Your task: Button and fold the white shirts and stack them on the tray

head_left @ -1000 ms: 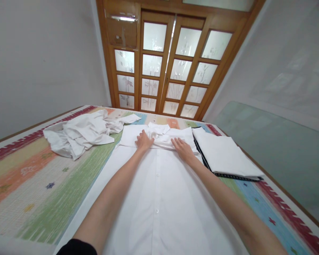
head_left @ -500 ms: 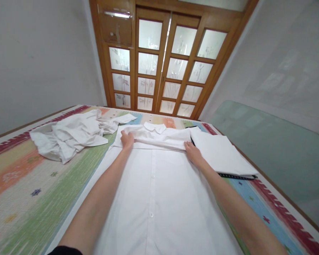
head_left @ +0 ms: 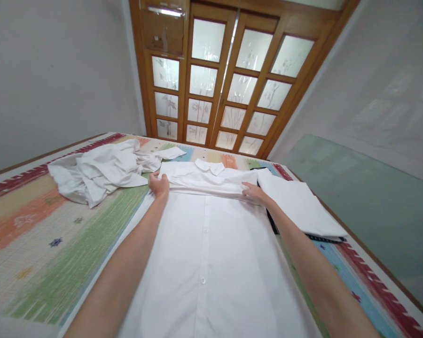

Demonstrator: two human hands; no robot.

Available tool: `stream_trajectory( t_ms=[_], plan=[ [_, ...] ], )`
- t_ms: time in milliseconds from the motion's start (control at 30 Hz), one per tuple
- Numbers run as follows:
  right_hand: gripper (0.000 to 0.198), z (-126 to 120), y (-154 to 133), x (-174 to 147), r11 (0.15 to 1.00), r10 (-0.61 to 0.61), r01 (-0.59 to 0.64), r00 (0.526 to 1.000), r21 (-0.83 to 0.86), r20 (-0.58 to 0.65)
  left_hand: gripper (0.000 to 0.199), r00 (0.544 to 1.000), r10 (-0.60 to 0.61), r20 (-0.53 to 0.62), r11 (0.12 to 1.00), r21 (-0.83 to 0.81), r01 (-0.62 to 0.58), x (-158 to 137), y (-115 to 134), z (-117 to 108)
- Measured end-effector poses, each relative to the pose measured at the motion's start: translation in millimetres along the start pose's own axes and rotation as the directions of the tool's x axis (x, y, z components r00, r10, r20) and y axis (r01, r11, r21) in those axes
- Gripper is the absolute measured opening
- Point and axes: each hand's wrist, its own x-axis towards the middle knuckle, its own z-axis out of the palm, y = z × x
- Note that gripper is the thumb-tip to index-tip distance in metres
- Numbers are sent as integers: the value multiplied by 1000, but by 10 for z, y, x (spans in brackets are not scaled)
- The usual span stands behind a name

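A white button-up shirt (head_left: 204, 253) lies front up along the middle of the table, its buttons running down the centre. Across its far end is a folded band of white cloth (head_left: 207, 180), with a white collar (head_left: 209, 167) at the top. My left hand (head_left: 159, 185) is closed around the band's left edge, thumb on the near side. At the right end, my right hand (head_left: 255, 193) pinches the band's lower edge between thumb and fingers. Some fingertips of both hands are hidden by cloth.
A crumpled white garment (head_left: 98, 171) lies at the left. To the right sits a stack of flat, folded white cloth (head_left: 299, 206) with a black edge beneath. A striped, patterned cloth (head_left: 91, 253) covers the table. Behind stand wooden glazed doors (head_left: 218, 101); a glass panel (head_left: 366, 197) leans at right.
My left hand has shifted outward to the band's left edge. My right hand has changed its hold slightly near the right end. The view has tilted a little.
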Motion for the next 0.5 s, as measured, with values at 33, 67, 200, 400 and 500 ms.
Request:
stream_trajectory(
  t_ms=[33, 67, 200, 400, 500],
  plan=[
    [48, -31, -24, 47, 999, -20, 21, 1000, 32, -15, 23, 1000, 7, -2, 1000, -7, -7, -4, -15, -1],
    [46, -58, -51, 91, 997, -35, 38, 998, 62, -50, 24, 1000, 18, -6, 1000, -15, -18, -8, -29, 1],
    [44, -120, -164, 245, 993, -18, 47, 967, 109, -254, 27, 998, 62, -9, 997, -41, -63, -9, -71, 23],
    [39, -299, -288, 494, 984, 74, -83, 995, -160, -62, 26, 997, 75, -4, 991, -108, -75, -3, -100, 27],
    [29, -444, -335, 656, 967, 162, -118, 969, -224, 189, 25, 996, 91, -20, 987, -128, -93, -26, -94, 21]
  ],
)
